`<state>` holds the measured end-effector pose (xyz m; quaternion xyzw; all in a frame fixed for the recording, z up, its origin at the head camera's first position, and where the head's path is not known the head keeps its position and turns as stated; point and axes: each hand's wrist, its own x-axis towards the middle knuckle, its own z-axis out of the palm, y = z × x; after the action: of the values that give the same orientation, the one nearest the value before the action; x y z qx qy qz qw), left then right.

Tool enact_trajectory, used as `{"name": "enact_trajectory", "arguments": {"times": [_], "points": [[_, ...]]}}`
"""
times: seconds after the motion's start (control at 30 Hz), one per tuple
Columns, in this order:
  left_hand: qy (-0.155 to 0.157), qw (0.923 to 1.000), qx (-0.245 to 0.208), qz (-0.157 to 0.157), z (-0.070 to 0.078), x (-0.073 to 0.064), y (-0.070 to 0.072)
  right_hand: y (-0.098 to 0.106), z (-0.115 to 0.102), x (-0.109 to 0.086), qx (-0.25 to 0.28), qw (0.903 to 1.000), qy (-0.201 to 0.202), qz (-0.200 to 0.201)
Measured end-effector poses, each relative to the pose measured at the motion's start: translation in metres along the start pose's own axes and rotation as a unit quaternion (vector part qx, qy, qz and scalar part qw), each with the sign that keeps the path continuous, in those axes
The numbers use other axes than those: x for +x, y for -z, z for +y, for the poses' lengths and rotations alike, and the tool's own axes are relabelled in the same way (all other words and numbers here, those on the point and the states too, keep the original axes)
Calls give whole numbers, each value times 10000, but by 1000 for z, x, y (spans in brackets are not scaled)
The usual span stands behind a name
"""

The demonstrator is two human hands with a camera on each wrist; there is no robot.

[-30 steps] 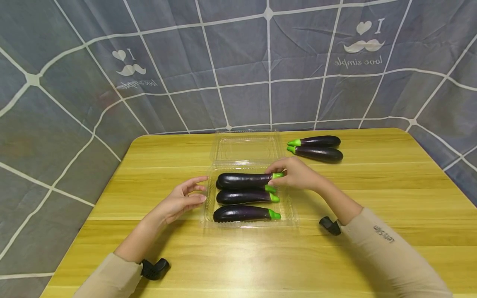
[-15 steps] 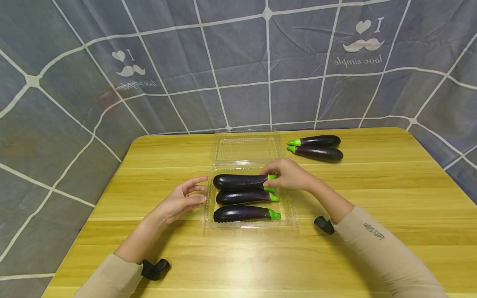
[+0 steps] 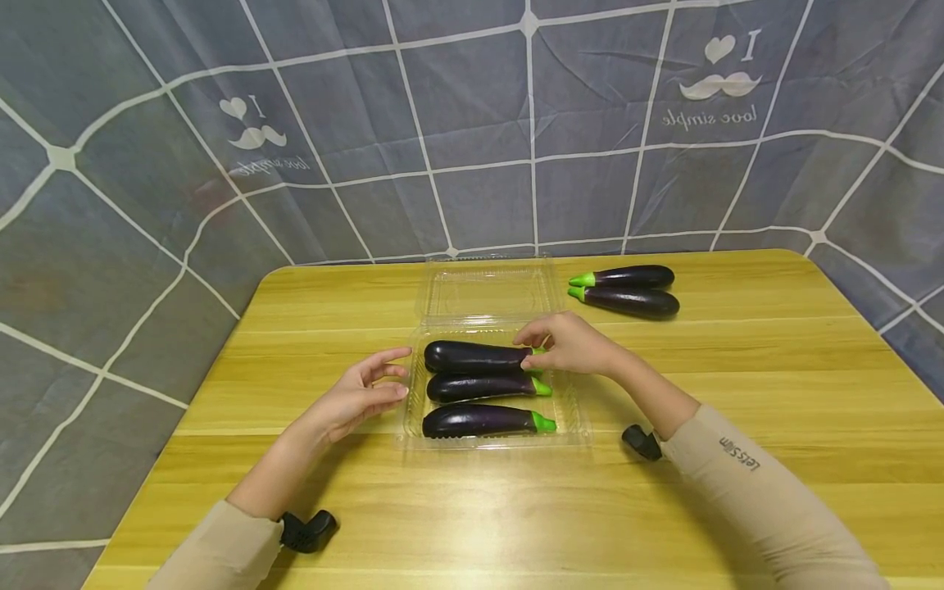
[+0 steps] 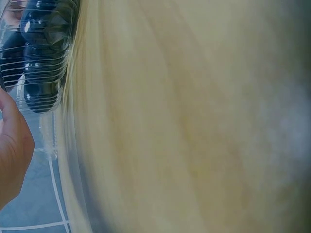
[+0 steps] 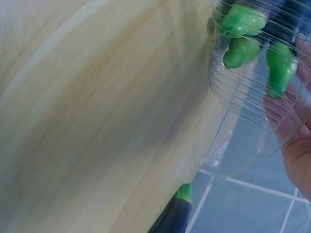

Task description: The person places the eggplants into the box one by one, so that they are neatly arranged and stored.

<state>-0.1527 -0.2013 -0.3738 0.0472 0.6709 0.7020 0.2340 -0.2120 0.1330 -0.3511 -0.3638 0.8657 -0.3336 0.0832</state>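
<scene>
Thumb and fingers of my right hand (image 3: 571, 344) pinch an eggplant (image 3: 472, 357) near its green stem, at the back of a clear plastic clamshell box (image 3: 571, 410). That eggplant lies above another, which is mostly hidden under it. A middle eggplant (image 3: 483, 388) and a front eggplant (image 3: 479, 421) lie crosswise in the box, stems to the right. In the right wrist view several green stems (image 5: 281, 68) show through the ribbed wall. My left hand (image 3: 361, 397) holds nothing; its fingers are spread and bent loosely right by the box's left side.
The box's transparent lid (image 3: 487, 295) is folded back flat behind it. Two more eggplants (image 3: 630, 301) lie side by side on the wooden table (image 3: 737, 369) at the back right. A grey tile-patterned curtain (image 3: 487, 123) hangs beyond the back edge.
The right hand has shifted slightly left, and the pinched eggplant with it, settling over the one beneath. The left hand has stayed in place.
</scene>
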Motion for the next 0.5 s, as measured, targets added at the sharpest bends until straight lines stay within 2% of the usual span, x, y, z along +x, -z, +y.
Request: {"name": "enact_trajectory", "arguments": {"times": [0.27, 0.5], "points": [[-19, 10000, -56, -27, 1, 0, -1, 2, -1, -1, 19, 10000, 6, 1], [6, 10000, 2, -8, 1, -1, -1, 6, 0, -6, 321, 9994, -24, 89]]}}
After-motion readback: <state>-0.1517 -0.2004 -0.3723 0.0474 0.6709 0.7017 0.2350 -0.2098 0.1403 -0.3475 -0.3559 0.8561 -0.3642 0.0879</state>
